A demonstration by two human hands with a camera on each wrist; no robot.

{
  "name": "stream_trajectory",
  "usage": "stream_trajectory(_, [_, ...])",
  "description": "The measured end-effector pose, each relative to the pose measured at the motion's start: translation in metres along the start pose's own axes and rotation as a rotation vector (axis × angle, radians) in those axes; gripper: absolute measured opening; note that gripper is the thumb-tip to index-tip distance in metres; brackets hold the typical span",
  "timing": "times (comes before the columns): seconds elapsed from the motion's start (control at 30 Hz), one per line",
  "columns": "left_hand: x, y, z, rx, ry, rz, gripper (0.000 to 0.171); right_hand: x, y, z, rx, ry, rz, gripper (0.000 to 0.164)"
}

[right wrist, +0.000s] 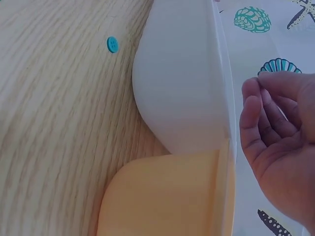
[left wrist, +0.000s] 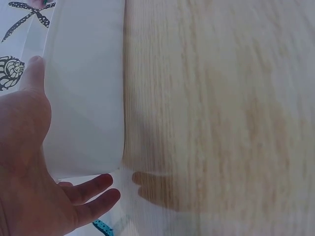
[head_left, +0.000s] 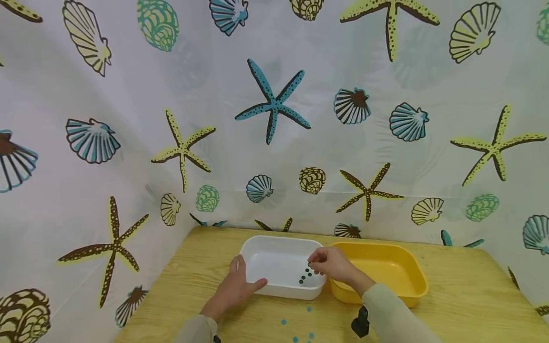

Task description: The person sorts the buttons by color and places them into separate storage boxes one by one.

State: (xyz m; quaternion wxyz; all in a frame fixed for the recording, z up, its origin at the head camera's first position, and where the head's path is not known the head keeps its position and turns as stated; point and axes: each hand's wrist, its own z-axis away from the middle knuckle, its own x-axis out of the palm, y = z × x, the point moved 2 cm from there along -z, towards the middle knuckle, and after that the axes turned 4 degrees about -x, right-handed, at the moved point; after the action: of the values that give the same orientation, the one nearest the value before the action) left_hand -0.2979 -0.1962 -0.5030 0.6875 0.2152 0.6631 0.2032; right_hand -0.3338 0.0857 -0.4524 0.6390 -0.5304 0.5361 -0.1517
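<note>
A white plastic tub [head_left: 279, 291] stands on the wooden table, with several small dark green buttons [head_left: 303, 277] inside at its right end. My left hand [head_left: 233, 286] rests against the tub's near left corner, thumb along the front rim and fingers extended at the left end. Over the tub's right end, my right hand [head_left: 332, 263] pinches a dark green button [head_left: 309, 264] between thumb and fingertips. In the right wrist view those fingertips [right wrist: 253, 88] meet, and the button is mostly hidden there.
A yellow tub [head_left: 413, 297] stands against the white tub's right side. Several blue buttons [head_left: 295, 339] lie on the table [head_left: 463, 305] in front; one blue button [right wrist: 112, 44] shows in the right wrist view. A shell-and-starfish patterned sheet [head_left: 300, 157] hangs behind.
</note>
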Motion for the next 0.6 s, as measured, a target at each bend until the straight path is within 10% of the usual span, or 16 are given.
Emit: stream_trajectory(0.6, [0.0, 0.002, 0.001, -0.005, 0.002, -0.027, 0.111, 0.007, 0.009, -0.026, 0.071, 0.014, 0.06, 0.008])
